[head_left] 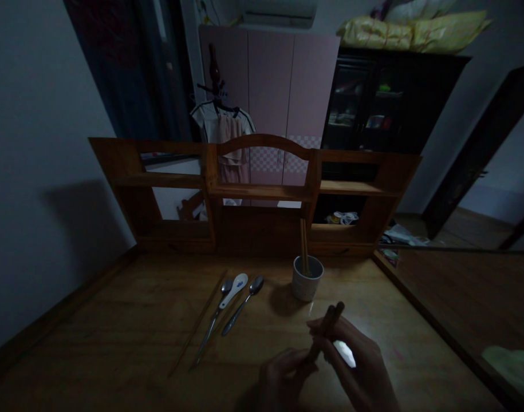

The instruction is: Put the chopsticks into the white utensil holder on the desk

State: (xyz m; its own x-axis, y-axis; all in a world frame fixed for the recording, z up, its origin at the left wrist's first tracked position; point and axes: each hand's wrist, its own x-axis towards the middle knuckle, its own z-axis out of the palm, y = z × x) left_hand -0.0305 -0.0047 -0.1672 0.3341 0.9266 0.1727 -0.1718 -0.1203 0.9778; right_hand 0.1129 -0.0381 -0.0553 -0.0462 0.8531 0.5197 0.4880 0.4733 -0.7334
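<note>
Close to the camera, a pair of dark chopsticks (334,312) slants up between my hands. My right hand (351,349) pinches them near their upper ends. Fingers of my left hand (287,369) close on their lower part; the lower tips are hidden. Just beyond my right hand stands a light-coloured cup (305,287) with two thin chopsticks (304,246) leaning upright in it. To the left lie a white ceramic spoon (233,290), a metal spoon (243,305), a long-handled metal spoon (211,329) and a thin wooden stick (198,321).
The wooden table (128,326) has a shelf unit (262,191) along its back edge. A wall (38,171) borders its left side. White cables (345,218) rest on the right shelf. A bright white patch (345,353) shows beside my right hand; I cannot tell what it is.
</note>
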